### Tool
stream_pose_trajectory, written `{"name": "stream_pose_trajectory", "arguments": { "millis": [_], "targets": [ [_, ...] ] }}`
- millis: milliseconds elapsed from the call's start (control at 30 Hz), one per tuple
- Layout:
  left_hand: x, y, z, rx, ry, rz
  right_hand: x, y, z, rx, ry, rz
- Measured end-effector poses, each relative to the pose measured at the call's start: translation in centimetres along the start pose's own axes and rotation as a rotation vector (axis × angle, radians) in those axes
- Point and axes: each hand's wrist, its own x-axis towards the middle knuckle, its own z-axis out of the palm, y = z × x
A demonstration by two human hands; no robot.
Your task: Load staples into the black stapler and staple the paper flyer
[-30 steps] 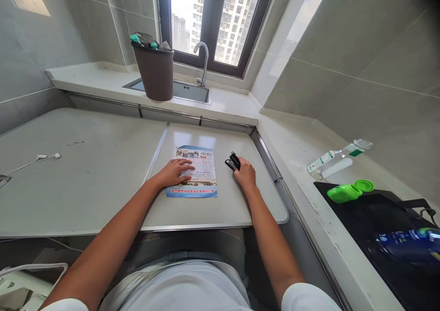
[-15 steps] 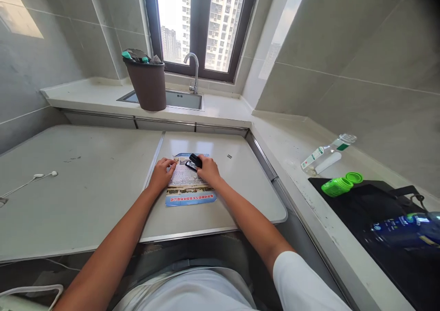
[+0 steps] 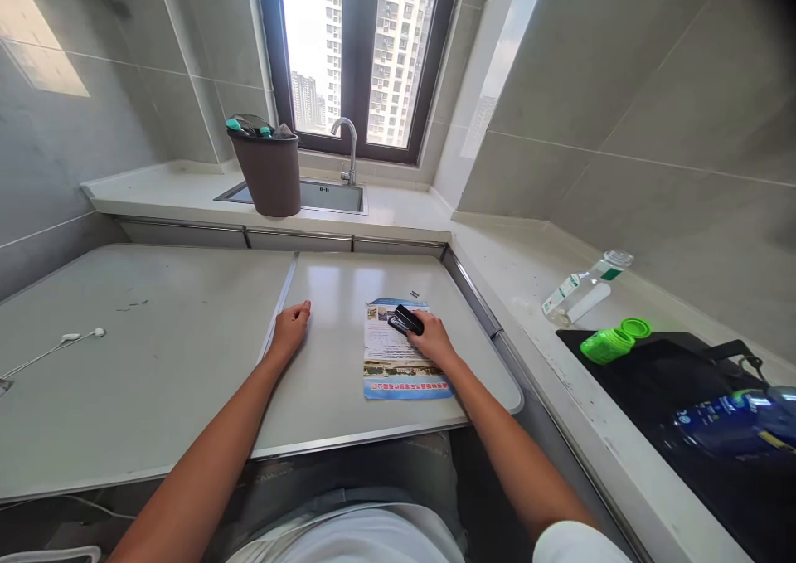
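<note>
My right hand (image 3: 434, 339) grips a small black stapler (image 3: 406, 320), which rests over the upper part of a printed leaflet (image 3: 401, 372). The leaflet lies flat on the white folding table (image 3: 329, 397), its blue band with large characters toward me. To its left, apart from the paper, my left hand (image 3: 291, 329) rests on the table near the seam, fingers curled in and nothing visible in them. Just beyond the leaflet's far edge lie small strips of staples (image 3: 414, 293).
White earphones (image 3: 84, 337) lie on the table's left half. A brown bin (image 3: 270, 173) stands at the sink (image 3: 332, 196). On the right counter are a clear bottle (image 3: 588, 285), a green container (image 3: 609, 345) and a blue bottle (image 3: 734, 422) on a black surface.
The leaflet has slid to the right along with my right hand and the stapler. My left hand has come off the paper and its fingers have curled. The camera view has shifted slightly.
</note>
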Motion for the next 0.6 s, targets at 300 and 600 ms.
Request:
{"name": "stream_pose_trajectory", "arguments": {
  "millis": [300, 600],
  "targets": [
    [-0.1, 0.3, -0.4, -0.148, 0.067, -0.047, 1.9, 5.8, -4.3, 0.231, -0.140, 0.073],
    [0.6, 0.4, -1.3, -0.810, 0.127, -0.150, 5.8, 9.8, -2.3, 0.105, 0.209, 0.234]
  ]
}}
